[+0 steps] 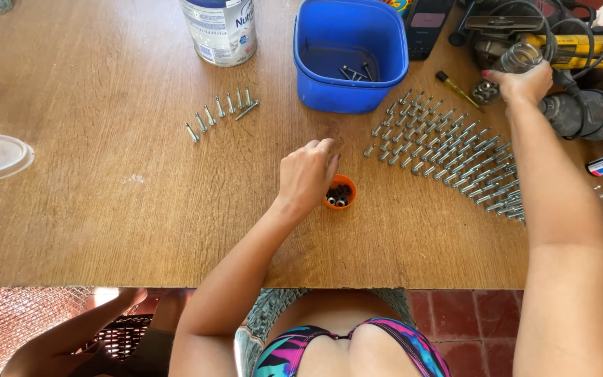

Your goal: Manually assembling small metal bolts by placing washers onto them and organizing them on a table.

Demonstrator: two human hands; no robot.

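Table edge: wooden table [120, 209] ran across the view, its near edge closest to the person, both forearms reaching over it.
Left hand: left hand [307, 174] hovered low over the wood, fingers curled loosely together with the tips pinched; whether anything sat between them could not be told.
Orange cup: small orange cup [341, 193] stood just right of that hand, touching or nearly touching the knuckles, dark nuts inside.
Bolt rows: large field of silver bolts [448, 157] lay in slanted rows right of the cup, between the two hands.
Short row: few more bolts [221, 113] lay lined up left of and beyond the left hand, well apart from it.
Blue tub: blue plastic tub [349, 52] stood beyond the left hand, a few bolts at its bottom.
Right hand: right hand [521, 84] was stretched far out, closed around a clear glass jar [520, 57].
Beyond the jar: power tools [567, 49] lay just behind that grip.
Far left: white tin [221, 31] stood beside the tub.
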